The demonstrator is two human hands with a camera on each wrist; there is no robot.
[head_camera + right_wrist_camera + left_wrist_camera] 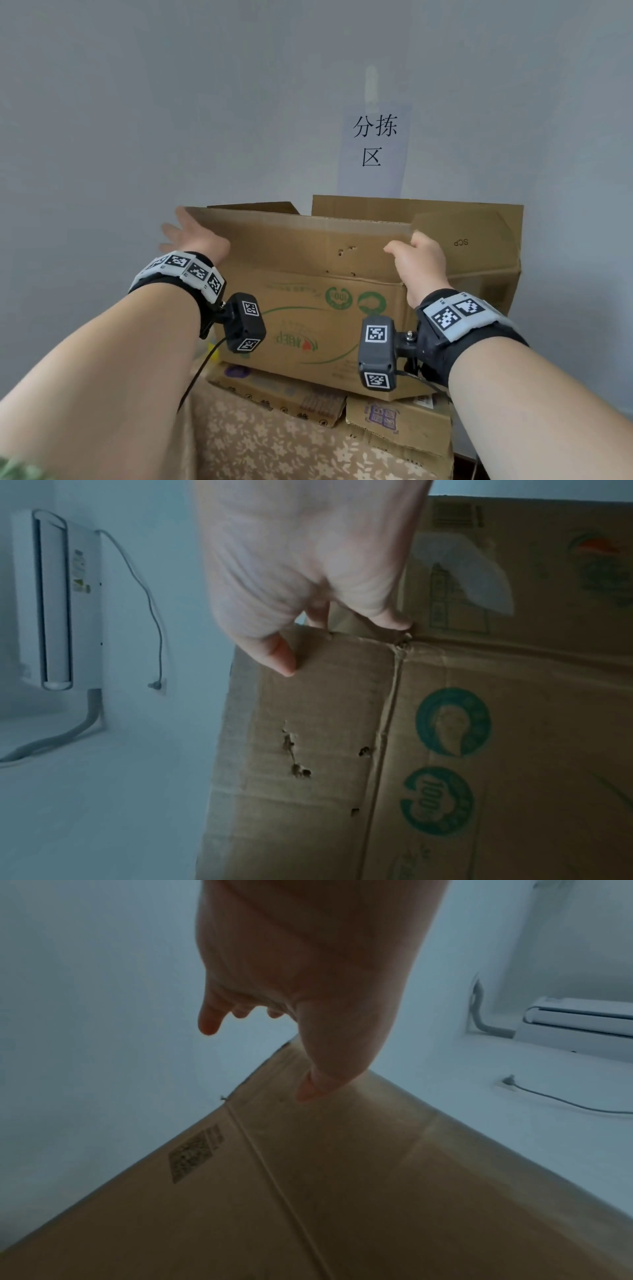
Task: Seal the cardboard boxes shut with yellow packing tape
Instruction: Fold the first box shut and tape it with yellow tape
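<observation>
A large cardboard box (308, 318) with green print stands on the table, its top flaps raised. My left hand (191, 236) lies at the left end of the near long flap (291, 243), fingers straight and spread past the corner. In the left wrist view the left hand (301, 1010) rests its thumb on the flap (308, 1177). My right hand (418, 260) grips the flap's right end. The right wrist view shows the right hand (318, 601) with its thumb on the flap's front (308, 737) and its fingers curled behind the edge. I see no roll of tape clearly.
The far flap (411, 209) stands upright against the wall under a paper sign (375, 140). Flattened cardboard (291, 397) and another box (400, 425) lie beneath, on a floral cloth (267, 445). Something small and yellow (213, 353) peeks out by the box's lower left corner. An air conditioner (58, 601) hangs nearby.
</observation>
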